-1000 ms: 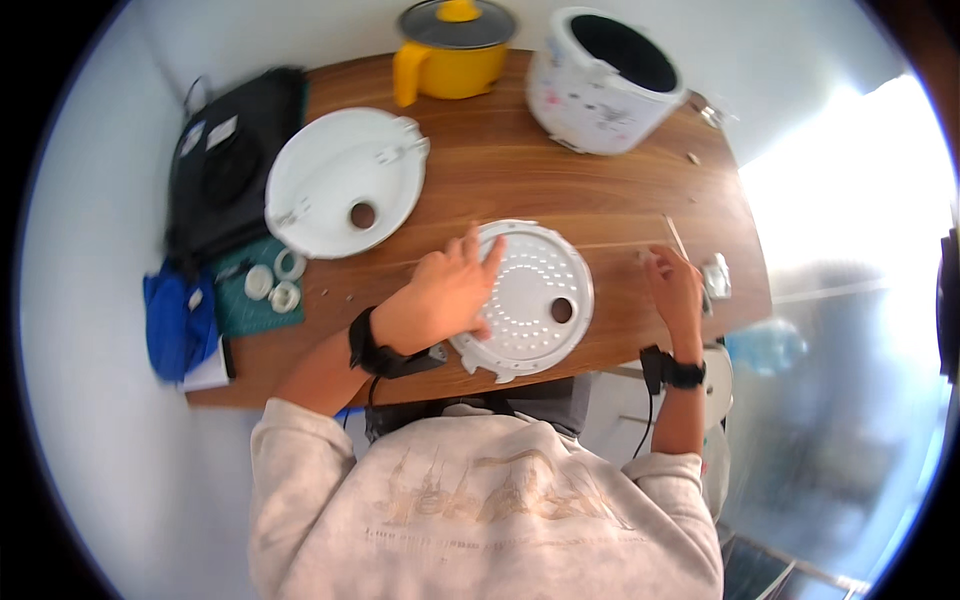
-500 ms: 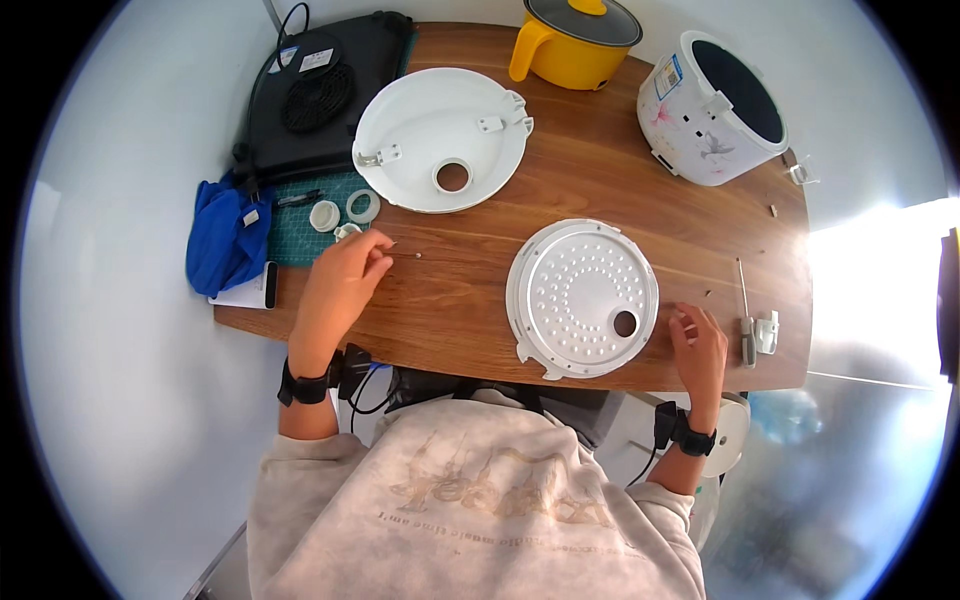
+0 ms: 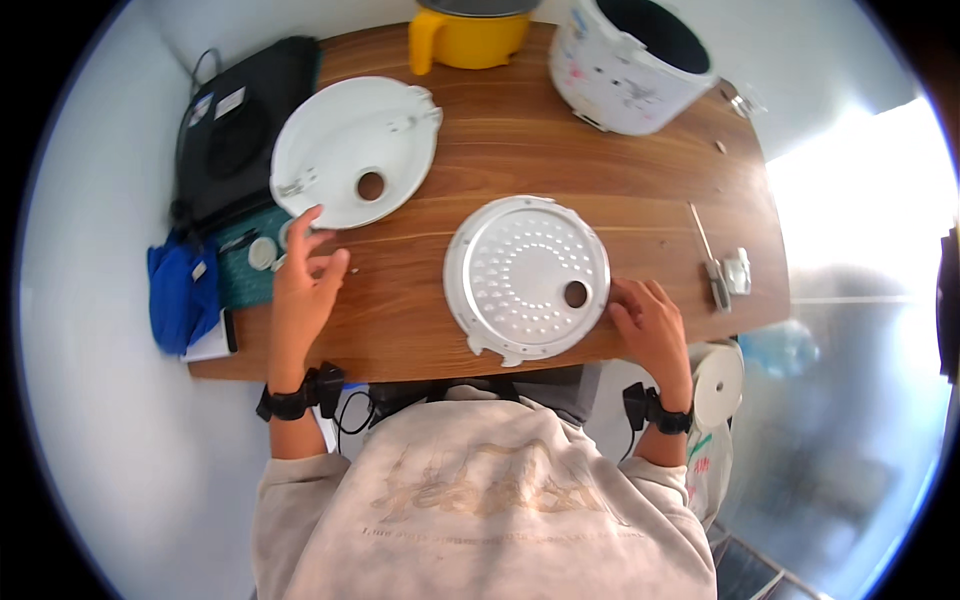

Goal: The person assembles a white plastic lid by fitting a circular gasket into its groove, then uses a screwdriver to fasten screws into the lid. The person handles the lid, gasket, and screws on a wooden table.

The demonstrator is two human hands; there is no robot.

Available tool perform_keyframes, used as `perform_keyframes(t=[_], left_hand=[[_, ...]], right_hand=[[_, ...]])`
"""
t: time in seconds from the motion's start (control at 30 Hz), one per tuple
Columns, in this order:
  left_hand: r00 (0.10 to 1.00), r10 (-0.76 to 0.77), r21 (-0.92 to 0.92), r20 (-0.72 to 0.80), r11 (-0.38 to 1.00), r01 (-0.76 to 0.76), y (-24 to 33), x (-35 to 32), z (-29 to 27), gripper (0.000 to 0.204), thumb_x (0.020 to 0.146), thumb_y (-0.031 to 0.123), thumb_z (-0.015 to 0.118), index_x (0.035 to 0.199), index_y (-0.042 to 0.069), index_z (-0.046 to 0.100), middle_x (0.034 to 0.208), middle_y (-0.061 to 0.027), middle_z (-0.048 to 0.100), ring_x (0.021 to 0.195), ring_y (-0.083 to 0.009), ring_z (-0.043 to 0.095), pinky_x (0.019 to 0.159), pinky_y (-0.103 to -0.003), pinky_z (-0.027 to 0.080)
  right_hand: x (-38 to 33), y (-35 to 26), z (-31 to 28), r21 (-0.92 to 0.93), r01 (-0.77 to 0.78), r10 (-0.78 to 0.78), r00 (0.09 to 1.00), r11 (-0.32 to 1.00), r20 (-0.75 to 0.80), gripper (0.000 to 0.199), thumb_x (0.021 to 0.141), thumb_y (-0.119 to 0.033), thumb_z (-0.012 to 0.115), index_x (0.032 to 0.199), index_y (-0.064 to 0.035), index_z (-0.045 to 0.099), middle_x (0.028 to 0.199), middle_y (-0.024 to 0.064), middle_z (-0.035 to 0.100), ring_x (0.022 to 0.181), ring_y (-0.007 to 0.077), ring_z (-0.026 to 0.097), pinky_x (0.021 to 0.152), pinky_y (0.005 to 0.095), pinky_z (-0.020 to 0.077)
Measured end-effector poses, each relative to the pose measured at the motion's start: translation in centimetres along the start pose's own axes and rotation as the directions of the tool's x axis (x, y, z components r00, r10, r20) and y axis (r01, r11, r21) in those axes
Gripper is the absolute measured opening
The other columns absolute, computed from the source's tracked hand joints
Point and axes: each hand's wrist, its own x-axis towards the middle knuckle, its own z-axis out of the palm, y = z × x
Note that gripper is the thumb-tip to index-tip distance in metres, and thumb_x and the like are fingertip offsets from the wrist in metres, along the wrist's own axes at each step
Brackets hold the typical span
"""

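A round perforated metal inner lid (image 3: 525, 278) lies flat on the wooden table (image 3: 560, 170), right in front of me. My right hand (image 3: 650, 322) rests on the table at its right edge, fingertips touching the rim near the lid's hole, holding nothing. My left hand (image 3: 303, 285) lies on the table to the left with fingers spread, empty. It is just below a white outer lid (image 3: 345, 150) with a round hole, and beside small round parts (image 3: 262, 252) on a teal cloth (image 3: 238, 280). A tiny speck (image 3: 357, 270) lies by its fingertips.
A white cooker body (image 3: 625, 60) and a yellow pot (image 3: 470, 30) stand at the back. A black device (image 3: 240, 130) and a blue cloth (image 3: 178, 295) sit at the left. A thin metal tool (image 3: 703, 250) and a small metal part (image 3: 738, 270) lie at the right.
My left hand left the perforated lid and moved left toward the teal cloth. My right hand came in to the lid's right rim. The view shifted.
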Motion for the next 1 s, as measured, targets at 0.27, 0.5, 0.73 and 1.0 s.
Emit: perform_keyframes(t=[0.27, 0.5, 0.73, 1.0], left_hand=[[0.999, 0.053, 0.013, -0.014, 0.999, -0.053, -1.8, 1.8, -0.4, 0.046, 0.099, 0.017, 0.066, 0.143, 0.009, 0.056, 0.126, -0.0174, 0.065, 0.107, -0.0201, 0.069, 0.092, -0.031, 0.053], [0.996, 0.09, -0.015, 0.028, 0.996, -0.09, -0.9, 2.3, 0.1, 0.034, 0.098, 0.013, 0.067, 0.131, 0.006, 0.061, 0.121, -0.014, 0.068, 0.112, -0.0198, 0.068, 0.09, -0.029, 0.053], [0.997, 0.046, 0.129, 0.064, 0.99, -0.054, -0.2, 2.1, -0.3, 0.034, 0.1, 0.015, 0.064, 0.132, 0.008, 0.066, 0.105, -0.009, 0.075, 0.09, -0.0133, 0.069, 0.082, -0.027, 0.054], [0.991, 0.076, 0.387, 0.111, 0.915, -0.113, 0.6, 1.6, 0.1, 0.026, 0.1, 0.021, 0.066, 0.122, 0.011, 0.074, 0.085, -0.0113, 0.076, 0.072, -0.0146, 0.068, 0.07, -0.027, 0.052]], right_hand=[[-1.0, -1.0, 0.0, 0.055, 0.032, -0.035, 0.998, 0.998, 0.052, 0.03, 0.09, -0.013, 0.07, 0.119, -0.0064, 0.068, 0.095, 0.0113, 0.065, 0.076, 0.0274, 0.066, 0.072, 0.0389, 0.0539], [-0.6, -1.1, 0.3, 0.079, 0.026, -0.031, 0.998, 0.997, 0.06, 0.028, 0.089, -0.011, 0.07, 0.116, -0.008, 0.068, 0.086, 0.0097, 0.063, 0.069, 0.0248, 0.063, 0.067, 0.0369, 0.0525], [-0.4, -0.6, 0.4, 0.09, 0.034, -0.04, 0.997, 0.995, 0.066, 0.028, 0.088, -0.01, 0.071, 0.116, -0.0074, 0.068, 0.081, 0.0095, 0.06, 0.066, 0.0243, 0.06, 0.065, 0.0372, 0.0511], [-0.1, -0.8, 0.3, 0.087, 0.021, -0.028, 0.997, 0.996, 0.075, 0.028, 0.088, -0.009, 0.071, 0.115, -0.0075, 0.068, 0.078, 0.0097, 0.059, 0.063, 0.0245, 0.058, 0.063, 0.0375, 0.0497]])
